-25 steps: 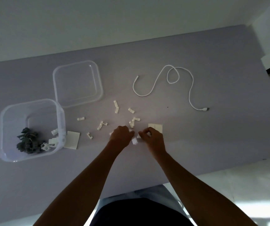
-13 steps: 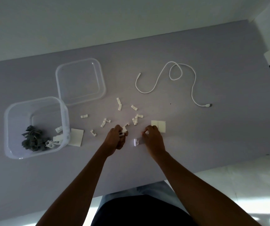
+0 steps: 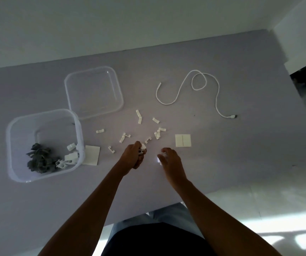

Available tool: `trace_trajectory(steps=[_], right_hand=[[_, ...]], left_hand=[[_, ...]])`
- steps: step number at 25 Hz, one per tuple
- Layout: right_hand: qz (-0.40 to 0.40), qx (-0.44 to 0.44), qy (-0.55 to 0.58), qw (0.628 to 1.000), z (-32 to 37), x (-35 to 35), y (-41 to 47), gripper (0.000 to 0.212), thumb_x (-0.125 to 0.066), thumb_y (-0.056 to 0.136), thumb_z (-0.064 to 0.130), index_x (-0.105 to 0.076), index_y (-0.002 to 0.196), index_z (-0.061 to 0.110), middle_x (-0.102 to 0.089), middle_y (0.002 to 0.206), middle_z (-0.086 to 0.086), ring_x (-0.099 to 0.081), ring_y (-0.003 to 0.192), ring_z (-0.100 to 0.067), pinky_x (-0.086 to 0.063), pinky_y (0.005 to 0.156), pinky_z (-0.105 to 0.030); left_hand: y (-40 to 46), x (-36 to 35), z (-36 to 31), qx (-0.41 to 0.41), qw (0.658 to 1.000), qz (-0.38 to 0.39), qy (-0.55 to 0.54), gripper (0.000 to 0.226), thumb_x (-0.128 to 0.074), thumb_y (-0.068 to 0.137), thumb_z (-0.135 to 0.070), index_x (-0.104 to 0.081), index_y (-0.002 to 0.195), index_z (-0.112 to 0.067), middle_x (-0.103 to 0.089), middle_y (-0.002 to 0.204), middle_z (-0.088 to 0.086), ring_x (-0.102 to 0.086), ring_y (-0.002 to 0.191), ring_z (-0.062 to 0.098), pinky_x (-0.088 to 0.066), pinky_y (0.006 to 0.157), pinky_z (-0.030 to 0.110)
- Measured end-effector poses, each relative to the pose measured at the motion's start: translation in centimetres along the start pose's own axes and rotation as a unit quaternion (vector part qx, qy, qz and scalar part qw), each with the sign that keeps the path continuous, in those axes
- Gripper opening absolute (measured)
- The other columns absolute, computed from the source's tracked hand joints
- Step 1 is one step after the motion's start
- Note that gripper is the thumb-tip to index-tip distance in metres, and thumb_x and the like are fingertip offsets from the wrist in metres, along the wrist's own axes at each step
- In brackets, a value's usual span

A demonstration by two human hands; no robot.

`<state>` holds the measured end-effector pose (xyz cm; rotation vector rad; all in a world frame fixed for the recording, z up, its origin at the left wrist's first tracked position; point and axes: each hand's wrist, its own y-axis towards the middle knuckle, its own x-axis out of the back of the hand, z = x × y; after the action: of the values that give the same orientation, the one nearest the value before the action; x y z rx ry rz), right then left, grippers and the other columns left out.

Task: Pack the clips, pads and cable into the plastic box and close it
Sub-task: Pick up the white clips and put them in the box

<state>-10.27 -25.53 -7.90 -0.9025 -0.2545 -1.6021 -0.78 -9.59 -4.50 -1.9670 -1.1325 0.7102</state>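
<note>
The clear plastic box (image 3: pixel 15 124) stands at the left with dark clips (image 3: pixel 38 160) and a few white clips (image 3: pixel 71 157) inside. Its lid (image 3: pixel 93 93) lies flat behind it. Several white clips (image 3: pixel 139 117) are scattered mid-table. One white pad (image 3: pixel 91 155) lies against the box, another pad (image 3: pixel 183 140) lies right of the clips. The white cable (image 3: pixel 198 85) curls at the back right. My left hand (image 3: pixel 132 157) is curled around white clips. My right hand (image 3: pixel 170 159) pinches a small white clip (image 3: pixel 159 159) on the table.
The grey table (image 3: pixel 240 154) ends at a front edge near my body, with pale floor (image 3: pixel 277 209) to the right. A white wall (image 3: pixel 111 24) runs behind the table.
My two hands have drawn apart. The left one has closed on clips and pulled slightly left; the right stays over the small clip.
</note>
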Motion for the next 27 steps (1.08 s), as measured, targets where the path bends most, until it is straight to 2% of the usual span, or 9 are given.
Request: trace_trajectory(steps=[2,6,13,16,18,20,22,25,27], right_hand=[[-0.009,-0.008,-0.030,0.999,0.7,-0.9,-0.2,0.036,-0.052,0.098,0.034,-0.055,0.124,0.008,-0.060,0.115,-0.012,-0.061,0.099,-0.018,-0.039,0.073,-0.006],[-0.046,-0.050,-0.073,0.995,1.3,-2.1,-0.7,0.028,-0.055,0.098,0.028,-0.054,0.119,0.009,-0.056,0.114,-0.014,-0.063,0.092,-0.021,-0.054,0.074,-0.023],[-0.061,-0.073,-0.115,0.989,3.2,-4.1,-0.5,0.023,-0.048,0.101,0.021,-0.055,0.116,0.006,-0.057,0.110,-0.016,-0.063,0.089,-0.028,-0.049,0.074,-0.029],[-0.045,-0.077,-0.027,0.996,4.9,-4.9,0.2,0.023,-0.055,0.096,0.023,-0.062,0.108,0.004,-0.064,0.101,-0.014,-0.062,0.092,-0.026,-0.041,0.077,-0.026],[-0.013,-0.102,0.108,0.989,7.9,-5.4,0.5,0.019,-0.059,0.093,0.024,-0.067,0.097,0.008,-0.066,0.084,-0.006,-0.062,0.076,-0.018,-0.042,0.070,-0.025],[0.059,-0.142,0.301,0.941,12.2,-5.9,0.9,0.012,-0.062,0.093,0.019,-0.068,0.094,0.008,-0.062,0.074,-0.009,-0.056,0.063,-0.016,-0.045,0.059,-0.026],[0.125,-0.180,0.455,0.863,16.7,-6.6,1.5,0.010,-0.060,0.094,0.013,-0.068,0.092,0.009,-0.057,0.073,-0.013,-0.051,0.058,-0.019,-0.043,0.053,-0.026],[0.226,-0.198,0.538,0.787,22.3,-8.0,2.8,0.019,-0.050,0.091,0.011,-0.068,0.084,0.012,-0.057,0.073,-0.010,-0.049,0.056,-0.017,-0.040,0.049,-0.024],[0.291,-0.179,0.546,0.765,24.6,-9.0,3.7,0.019,-0.046,0.088,0.016,-0.065,0.085,0.013,-0.055,0.073,-0.007,-0.044,0.053,-0.016,-0.032,0.046,-0.024]], left_hand=[[-0.5,0.9,0.3,-0.007,1.000,0.001,0.010,0.040,-0.028,0.097,-0.030,-0.043,0.060,-0.020,-0.029,0.049,-0.003,-0.020,0.038,0.010,-0.017,0.042,0.017],[-1.4,2.5,1.2,0.001,1.000,-0.023,0.014,0.041,-0.030,0.094,-0.030,-0.043,0.057,-0.020,-0.031,0.048,-0.003,-0.022,0.036,0.010,-0.018,0.041,0.015],[-2.3,4.6,2.4,-0.021,0.999,-0.022,0.020,0.038,-0.031,0.094,-0.027,-0.044,0.061,-0.015,-0.030,0.046,-0.001,-0.022,0.034,0.010,-0.017,0.041,0.014],[-3.5,6.6,1.9,-0.034,0.999,-0.025,0.015,0.040,-0.029,0.095,-0.026,-0.044,0.059,-0.015,-0.031,0.044,-0.003,-0.023,0.033,0.009,-0.018,0.039,0.014],[-4.5,9.4,1.7,-0.048,0.998,-0.047,-0.019,0.038,-0.029,0.093,-0.026,-0.045,0.060,-0.016,-0.031,0.046,-0.003,-0.022,0.036,0.010,-0.015,0.042,0.016],[-5.7,12.6,1.6,-0.067,0.993,-0.026,-0.090,0.034,-0.030,0.089,-0.030,-0.046,0.062,-0.017,-0.028,0.050,-0.002,-0.017,0.041,0.012,-0.011,0.044,0.021],[-7.1,16.0,1.6,-0.103,0.979,0.012,-0.175,0.027,-0.034,0.081,-0.032,-0.047,0.065,-0.015,-0.025,0.051,-0.002,-0.010,0.047,0.014,-0.007,0.046,0.024],[-9.6,20.8,2.0,-0.147,0.955,0.025,-0.258,0.030,-0.032,0.080,-0.026,-0.054,0.066,-0.011,-0.033,0.049,-0.001,-0.015,0.045,0.013,-0.008,0.048,0.026],[-10.7,23.3,2.2,-0.166,0.943,0.016,-0.287,0.026,-0.034,0.077,-0.026,-0.053,0.069,-0.010,-0.043,0.052,0.001,-0.026,0.042,0.012,-0.011,0.048,0.026]])
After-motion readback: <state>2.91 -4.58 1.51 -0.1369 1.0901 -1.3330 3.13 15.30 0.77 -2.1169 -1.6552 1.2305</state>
